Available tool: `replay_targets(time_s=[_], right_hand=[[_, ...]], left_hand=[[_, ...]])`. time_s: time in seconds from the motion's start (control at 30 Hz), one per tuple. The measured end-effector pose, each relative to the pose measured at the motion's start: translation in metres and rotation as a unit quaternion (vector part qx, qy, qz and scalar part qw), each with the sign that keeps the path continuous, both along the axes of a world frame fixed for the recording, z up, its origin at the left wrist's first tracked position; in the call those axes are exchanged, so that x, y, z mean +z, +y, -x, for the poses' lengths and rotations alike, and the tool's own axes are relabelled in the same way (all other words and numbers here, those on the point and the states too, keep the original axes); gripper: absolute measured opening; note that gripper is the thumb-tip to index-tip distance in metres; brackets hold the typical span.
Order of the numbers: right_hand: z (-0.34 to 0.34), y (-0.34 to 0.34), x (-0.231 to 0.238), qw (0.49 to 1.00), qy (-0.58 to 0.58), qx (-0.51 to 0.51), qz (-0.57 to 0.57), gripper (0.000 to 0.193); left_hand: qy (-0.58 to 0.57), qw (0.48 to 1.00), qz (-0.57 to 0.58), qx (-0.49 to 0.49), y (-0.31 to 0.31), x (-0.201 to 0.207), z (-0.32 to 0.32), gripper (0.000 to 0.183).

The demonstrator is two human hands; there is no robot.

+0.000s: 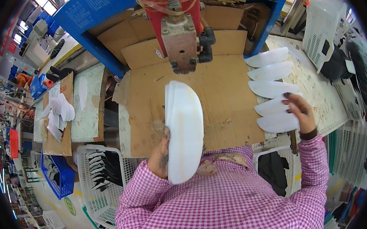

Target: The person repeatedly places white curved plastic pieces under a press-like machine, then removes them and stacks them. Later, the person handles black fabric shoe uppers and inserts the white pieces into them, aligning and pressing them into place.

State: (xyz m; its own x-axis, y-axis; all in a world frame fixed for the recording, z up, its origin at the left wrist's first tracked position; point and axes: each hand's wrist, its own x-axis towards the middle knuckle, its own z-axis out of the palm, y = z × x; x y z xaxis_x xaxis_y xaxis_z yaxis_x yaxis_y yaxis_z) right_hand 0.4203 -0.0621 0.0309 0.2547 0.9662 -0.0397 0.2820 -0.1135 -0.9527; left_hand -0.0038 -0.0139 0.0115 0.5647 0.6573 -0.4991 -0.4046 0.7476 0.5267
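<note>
My left hand (161, 155) grips a stack of long white half-oval sheets (186, 131) from its left side, upright over the cardboard-covered work surface. The sheets are slightly fanned at their left edge, and much of the hand is hidden behind them. At the right, my right hand (303, 113) has its fingers apart at the outer end of a white sheet (272, 105). Another white sheet (277, 122) lies just below it, partly under the hand. More matching sheets (272, 89) lie in a row farther up along the cardboard's right edge.
A red machine arm with a metal head (180, 45) hangs above the cardboard (229, 117), inside a blue frame (95, 8). White pieces (59, 111) are piled on the left table. White baskets with dark pieces stand below, left (85, 180) and right (292, 163).
</note>
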Motion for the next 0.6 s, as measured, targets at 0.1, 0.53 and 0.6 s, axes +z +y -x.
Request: replay_targets(time_s=[0.1,0.53,0.6], right_hand=[[0.062,-0.005,-0.017,0.982,0.125,0.141,-0.015,0.039],[0.179,-0.002,-0.041,0.947,0.314,0.066,0.012,0.022],[0.17,-0.002,-0.035,0.936,0.347,0.025,0.058,0.017]], left_hand=[[0.005,0.997,-0.054,0.057,0.013,0.003,-0.023,0.071],[-0.109,0.976,-0.106,0.155,0.048,-0.002,-0.102,0.053],[-0.127,0.974,-0.134,0.135,0.043,-0.001,-0.105,0.052]])
